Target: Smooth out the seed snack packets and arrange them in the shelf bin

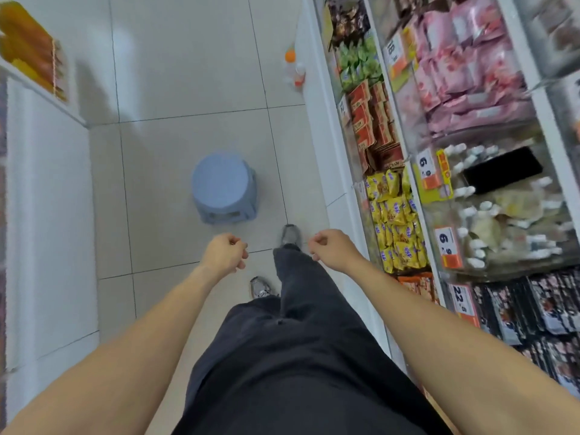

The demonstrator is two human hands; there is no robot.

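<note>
I look down a shop aisle. My left hand [224,252] and my right hand [332,249] hang out in front of me over the tiled floor, fingers loosely curled, holding nothing. Shelf bins run along the right. A lower bin holds yellow snack packets [395,221], close to the right of my right hand. Beyond them lie red packets [373,120] and green packets [357,64]. On the higher shelf are pink packets [464,76], a clear bin of pale packets [502,221] and black packets [533,309]. I cannot tell which are the seed snacks.
A blue-grey plastic stool [224,191] stands on the floor just ahead of my hands. A bottle with an orange cap [293,69] stands by the shelf base further on. A black phone [502,172] lies in the clear bin. A white shelf unit [47,215] with orange packages lines the left.
</note>
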